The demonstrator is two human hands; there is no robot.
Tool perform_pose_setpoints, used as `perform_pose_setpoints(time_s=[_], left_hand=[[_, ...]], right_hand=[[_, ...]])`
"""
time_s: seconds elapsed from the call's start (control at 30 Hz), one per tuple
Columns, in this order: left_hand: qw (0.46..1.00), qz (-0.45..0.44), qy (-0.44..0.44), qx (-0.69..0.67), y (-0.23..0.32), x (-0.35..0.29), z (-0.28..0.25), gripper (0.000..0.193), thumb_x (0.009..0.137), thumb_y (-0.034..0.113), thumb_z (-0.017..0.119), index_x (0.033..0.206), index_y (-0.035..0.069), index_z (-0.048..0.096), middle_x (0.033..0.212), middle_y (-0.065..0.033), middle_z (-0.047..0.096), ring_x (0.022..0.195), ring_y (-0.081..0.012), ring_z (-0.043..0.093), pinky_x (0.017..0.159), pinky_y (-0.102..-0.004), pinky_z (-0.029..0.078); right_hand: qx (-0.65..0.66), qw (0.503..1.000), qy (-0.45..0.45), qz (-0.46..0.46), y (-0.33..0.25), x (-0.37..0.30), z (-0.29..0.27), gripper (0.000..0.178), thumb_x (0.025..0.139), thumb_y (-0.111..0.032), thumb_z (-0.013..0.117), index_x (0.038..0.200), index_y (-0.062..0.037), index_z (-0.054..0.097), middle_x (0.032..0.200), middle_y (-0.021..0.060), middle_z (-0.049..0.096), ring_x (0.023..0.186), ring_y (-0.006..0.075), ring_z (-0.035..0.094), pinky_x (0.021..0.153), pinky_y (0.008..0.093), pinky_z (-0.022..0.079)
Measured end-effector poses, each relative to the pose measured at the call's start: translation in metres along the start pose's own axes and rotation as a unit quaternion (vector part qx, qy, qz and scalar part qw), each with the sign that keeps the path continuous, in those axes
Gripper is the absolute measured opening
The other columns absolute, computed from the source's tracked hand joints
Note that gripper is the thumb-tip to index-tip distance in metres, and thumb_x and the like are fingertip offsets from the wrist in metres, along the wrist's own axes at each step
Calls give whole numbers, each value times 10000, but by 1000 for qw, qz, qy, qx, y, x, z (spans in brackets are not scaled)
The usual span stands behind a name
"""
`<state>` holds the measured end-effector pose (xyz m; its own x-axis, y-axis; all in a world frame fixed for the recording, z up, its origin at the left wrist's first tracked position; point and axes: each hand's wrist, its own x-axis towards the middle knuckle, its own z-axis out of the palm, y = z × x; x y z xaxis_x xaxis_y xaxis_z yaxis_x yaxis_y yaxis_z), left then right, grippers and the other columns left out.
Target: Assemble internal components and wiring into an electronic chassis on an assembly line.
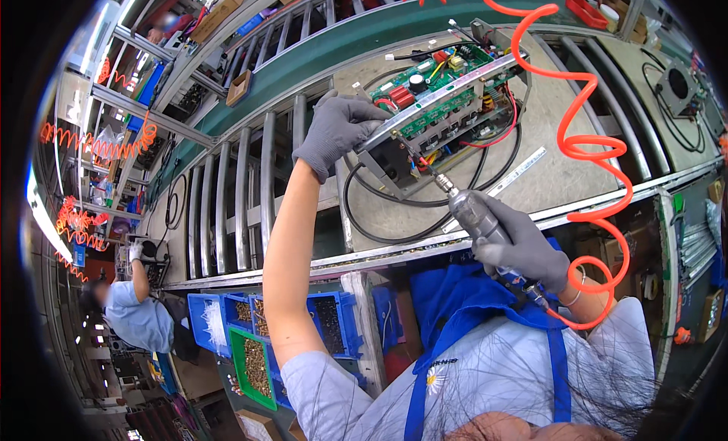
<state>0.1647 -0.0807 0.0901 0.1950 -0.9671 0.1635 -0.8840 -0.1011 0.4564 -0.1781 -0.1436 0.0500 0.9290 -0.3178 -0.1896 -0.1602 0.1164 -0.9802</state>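
Note:
My right hand [523, 240], in a grey glove, is wrapped round a pneumatic screwdriver [479, 216]. Its bit points up and left at the near end of a metal-framed electronic assembly [447, 111] with a green circuit board [455, 65]. My left hand [341, 130], gloved too, grips the left corner of the assembly's metal frame, fingers bent over the edge. Red and black wires show inside the frame, and a black cable [356, 206] loops round it on the board beneath. Whether the bit touches a screw is too small to tell.
An orange coiled air hose [591, 141] hangs at right and runs to the screwdriver. Steel rollers [243, 198] lie left of the assembly. Blue bins [334, 323] and a green bin [254, 365] of screws stand below. Another person [140, 312] works at far left.

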Motion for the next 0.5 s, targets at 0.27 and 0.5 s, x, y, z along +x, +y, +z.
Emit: perform_pose_setpoints(time_s=[0.27,0.5], left_hand=[[973,-28,-58,-223,-17,-2,-2,316,750,10,680,1058,37,746,888,-67,731,779,-111,646,746,-253,524],[977,-64,-71,-190,-12,2,-3,283,770,69,698,1047,47,751,865,-79,737,744,-124,647,722,-269,519]], right_hand=[[407,908,-50,88,-8,-15,30,427,965,-398,480,1063,9,565,735,99,611,602,155,610,551,289,530],[327,943,-1,67,-13,-14,46,403,963,-392,497,1119,-21,521,866,86,602,635,141,607,551,293,534]])
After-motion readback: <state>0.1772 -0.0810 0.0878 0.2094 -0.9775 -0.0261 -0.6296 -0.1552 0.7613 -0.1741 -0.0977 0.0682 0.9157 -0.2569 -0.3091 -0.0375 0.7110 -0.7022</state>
